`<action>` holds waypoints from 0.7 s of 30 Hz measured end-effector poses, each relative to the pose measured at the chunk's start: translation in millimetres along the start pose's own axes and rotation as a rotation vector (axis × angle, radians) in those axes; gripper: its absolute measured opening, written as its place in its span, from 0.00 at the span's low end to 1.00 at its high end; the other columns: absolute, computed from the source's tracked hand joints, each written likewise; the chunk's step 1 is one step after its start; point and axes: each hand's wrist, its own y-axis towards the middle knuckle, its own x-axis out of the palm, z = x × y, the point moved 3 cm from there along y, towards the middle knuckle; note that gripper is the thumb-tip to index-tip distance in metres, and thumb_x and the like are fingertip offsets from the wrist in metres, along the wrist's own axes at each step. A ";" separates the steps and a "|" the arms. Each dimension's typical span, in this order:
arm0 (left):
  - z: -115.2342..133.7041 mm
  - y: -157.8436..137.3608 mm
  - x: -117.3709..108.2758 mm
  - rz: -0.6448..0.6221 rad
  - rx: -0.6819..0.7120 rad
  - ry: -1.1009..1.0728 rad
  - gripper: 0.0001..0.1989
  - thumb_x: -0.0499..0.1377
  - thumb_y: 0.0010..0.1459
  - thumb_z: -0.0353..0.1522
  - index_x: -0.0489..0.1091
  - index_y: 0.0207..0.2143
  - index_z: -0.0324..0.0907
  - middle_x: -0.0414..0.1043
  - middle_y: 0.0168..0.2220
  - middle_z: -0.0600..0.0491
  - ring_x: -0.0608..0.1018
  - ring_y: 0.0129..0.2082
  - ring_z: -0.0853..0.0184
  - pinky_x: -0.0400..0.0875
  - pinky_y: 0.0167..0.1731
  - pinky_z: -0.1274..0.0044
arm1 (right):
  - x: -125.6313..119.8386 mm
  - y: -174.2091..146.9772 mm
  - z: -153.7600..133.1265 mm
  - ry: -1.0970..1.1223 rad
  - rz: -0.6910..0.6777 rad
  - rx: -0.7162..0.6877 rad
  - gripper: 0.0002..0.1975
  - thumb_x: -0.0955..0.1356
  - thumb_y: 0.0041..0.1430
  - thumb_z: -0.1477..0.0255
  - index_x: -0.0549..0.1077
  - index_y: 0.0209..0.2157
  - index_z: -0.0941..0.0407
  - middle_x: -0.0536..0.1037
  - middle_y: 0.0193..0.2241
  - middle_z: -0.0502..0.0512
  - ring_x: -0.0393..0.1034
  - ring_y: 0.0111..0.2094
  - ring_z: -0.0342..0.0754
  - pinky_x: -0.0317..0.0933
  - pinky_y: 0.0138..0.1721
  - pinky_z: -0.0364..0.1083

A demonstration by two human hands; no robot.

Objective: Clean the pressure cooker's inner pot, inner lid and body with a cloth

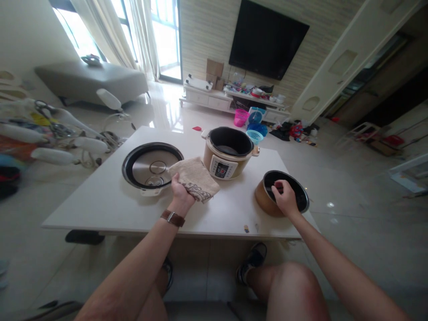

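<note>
My left hand (182,192) is closed on a folded beige cloth (196,176) with a dark scroll pattern along its edge, held above the white table (100,196). Left of it, a round cooker lid (149,166) lies with its metal inner face up. Behind the cloth stands an electric pressure cooker (224,166) with a control panel and an open top. Over the mouth of a golden-brown inner pot (264,199) is my right hand (285,196), its fingers curled towards the thumb. Whatever those fingers may hold is too small or hidden to make out.
Small scraps (246,228) lie near the table's front edge. Beyond the table are a pink basket (240,117), a light-blue basket (254,136) and a low TV cabinet (214,99). A grey bench (96,80) stands by the window. My legs are below the front edge.
</note>
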 end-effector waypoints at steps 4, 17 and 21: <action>2.0 -0.5 2.5 -0.007 0.004 -0.008 0.23 0.50 0.71 0.41 0.77 0.57 0.41 0.83 0.51 0.42 0.83 0.55 0.56 0.76 0.59 0.64 | 50.8 57.2 -23.2 0.578 -0.093 0.565 0.09 0.72 0.57 0.66 0.72 0.37 0.53 0.77 0.39 0.55 0.74 0.41 0.50 0.70 0.43 0.48; 17.0 12.0 3.2 0.022 0.002 -0.064 0.27 0.50 0.71 0.43 0.76 0.59 0.36 0.80 0.56 0.40 0.79 0.60 0.54 0.72 0.63 0.63 | 122.6 151.7 -43.8 0.915 0.041 0.858 0.20 0.71 0.68 0.55 0.67 0.29 0.54 0.68 0.18 0.44 0.62 0.18 0.38 0.64 0.21 0.35; 18.5 13.7 5.9 0.021 0.004 -0.085 0.26 0.49 0.71 0.43 0.76 0.58 0.38 0.80 0.57 0.41 0.78 0.61 0.55 0.69 0.65 0.62 | 125.2 151.0 -45.5 0.862 0.071 0.907 0.18 0.71 0.69 0.57 0.68 0.30 0.53 0.71 0.20 0.45 0.66 0.21 0.39 0.65 0.22 0.36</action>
